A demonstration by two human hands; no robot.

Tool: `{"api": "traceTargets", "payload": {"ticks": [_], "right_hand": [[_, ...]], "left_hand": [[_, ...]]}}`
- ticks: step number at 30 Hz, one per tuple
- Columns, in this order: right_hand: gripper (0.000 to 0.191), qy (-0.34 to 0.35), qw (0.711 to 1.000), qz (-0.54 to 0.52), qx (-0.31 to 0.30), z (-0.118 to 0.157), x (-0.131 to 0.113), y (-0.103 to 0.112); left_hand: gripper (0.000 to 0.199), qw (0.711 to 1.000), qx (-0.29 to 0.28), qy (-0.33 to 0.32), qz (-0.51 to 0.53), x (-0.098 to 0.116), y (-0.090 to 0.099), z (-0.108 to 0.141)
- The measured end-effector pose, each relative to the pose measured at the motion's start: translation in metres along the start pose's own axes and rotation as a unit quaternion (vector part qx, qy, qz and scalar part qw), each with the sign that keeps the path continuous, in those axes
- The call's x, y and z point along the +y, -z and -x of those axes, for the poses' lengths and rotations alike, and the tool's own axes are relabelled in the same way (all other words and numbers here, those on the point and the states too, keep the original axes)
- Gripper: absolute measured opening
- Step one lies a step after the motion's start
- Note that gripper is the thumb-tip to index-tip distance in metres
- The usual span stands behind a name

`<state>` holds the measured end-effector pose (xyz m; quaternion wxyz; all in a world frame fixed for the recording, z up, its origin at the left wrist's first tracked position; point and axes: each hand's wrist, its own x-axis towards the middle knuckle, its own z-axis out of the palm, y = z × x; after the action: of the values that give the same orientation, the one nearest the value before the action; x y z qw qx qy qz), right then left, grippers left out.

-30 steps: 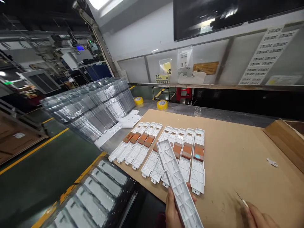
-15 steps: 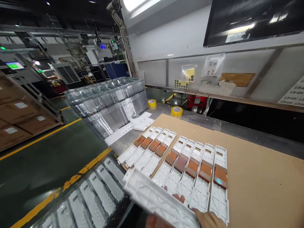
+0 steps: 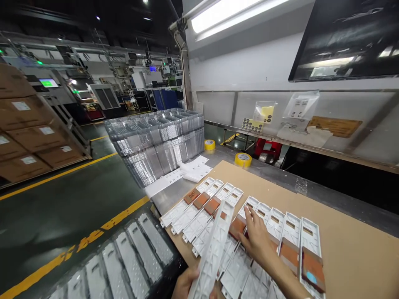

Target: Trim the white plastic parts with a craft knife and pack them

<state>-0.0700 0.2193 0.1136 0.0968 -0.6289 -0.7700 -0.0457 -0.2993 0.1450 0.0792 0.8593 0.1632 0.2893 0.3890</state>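
My left hand (image 3: 186, 283) grips the lower end of a long white plastic part (image 3: 215, 245), which is tilted up over the row on the cardboard. My right hand (image 3: 257, 234) is over the right group of white parts, fingers apart, near a brown block (image 3: 237, 227); whether it touches anything is unclear. Several white ribbed parts (image 3: 310, 232) lie side by side in two groups, with brown blocks across them. One block at the far right (image 3: 313, 268) bears a light blue dot.
Clear plastic trays (image 3: 156, 141) are stacked behind at the left. A tray of white parts (image 3: 115, 265) is at lower left. Yellow tape rolls (image 3: 243, 159) and white paper sheets (image 3: 195, 169) lie near the cardboard (image 3: 349, 245). Cartons (image 3: 28, 124) stand far left.
The held white part has swung from lying across the near edge to pointing away. My right hand has left its end and moved forward over the parts. The view has shifted left.
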Motion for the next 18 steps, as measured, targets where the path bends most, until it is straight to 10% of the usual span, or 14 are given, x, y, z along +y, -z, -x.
{"api": "traceTargets", "payload": {"ticks": [8,18], "right_hand": [[0.036,-0.034,0.987,0.053,-0.147,-0.043,-0.009,-0.011],[0.028,-0.032,0.982,0.016,-0.185,-0.05,-0.005,-0.006]], "left_hand": [[0.054,0.988,0.099,-0.105,-0.056,0.002,-0.03,-0.082],[0.053,0.992,0.113,-0.059,-0.021,0.0,-0.033,-0.086]]}}
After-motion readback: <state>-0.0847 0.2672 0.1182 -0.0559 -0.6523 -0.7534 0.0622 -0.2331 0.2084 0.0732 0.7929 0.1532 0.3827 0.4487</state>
